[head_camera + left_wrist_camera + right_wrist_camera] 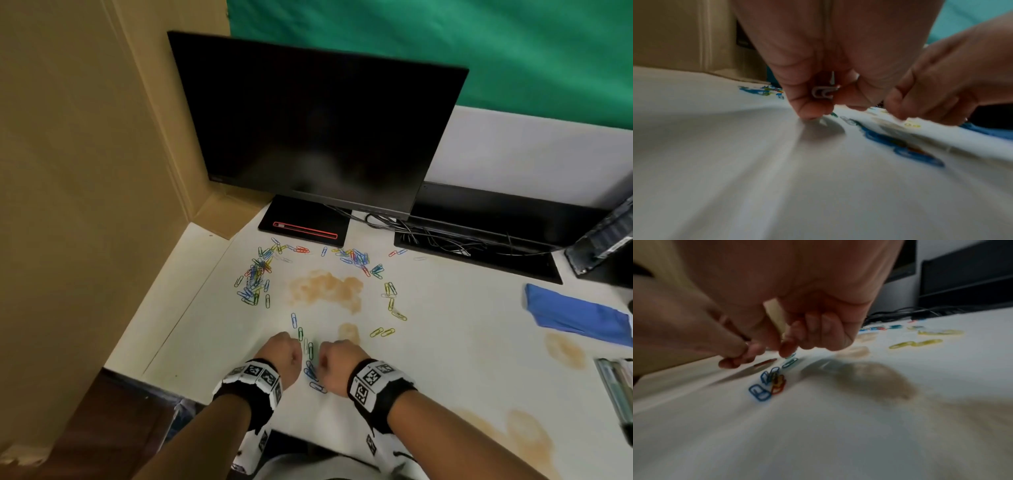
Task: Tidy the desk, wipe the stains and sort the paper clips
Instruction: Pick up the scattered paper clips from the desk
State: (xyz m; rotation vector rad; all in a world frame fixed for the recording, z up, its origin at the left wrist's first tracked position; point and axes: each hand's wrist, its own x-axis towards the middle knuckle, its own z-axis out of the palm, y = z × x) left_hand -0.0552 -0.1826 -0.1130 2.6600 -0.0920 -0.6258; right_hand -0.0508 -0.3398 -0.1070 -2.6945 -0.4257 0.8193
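Note:
Coloured paper clips lie scattered on the white desk (445,342), in a left cluster (255,277), a rear cluster (356,257) and a few yellow ones (390,294). Both hands sit curled near the front edge. My left hand (284,356) holds a white paper clip (823,93) inside its curled fingers, fingertips (812,113) on the desk. My right hand (337,363) is curled, one fingertip (787,348) touching a green clip (790,361). Between the hands lie blue clips (760,391) and a red one (778,387). An orange-brown stain (325,287) spreads beyond the hands.
A dark monitor (308,120) stands at the back, with its base (305,222) and tangled cables (428,233). A blue cloth (575,317) lies at the right. More stains (565,349) mark the right side. Cardboard (85,171) walls the left.

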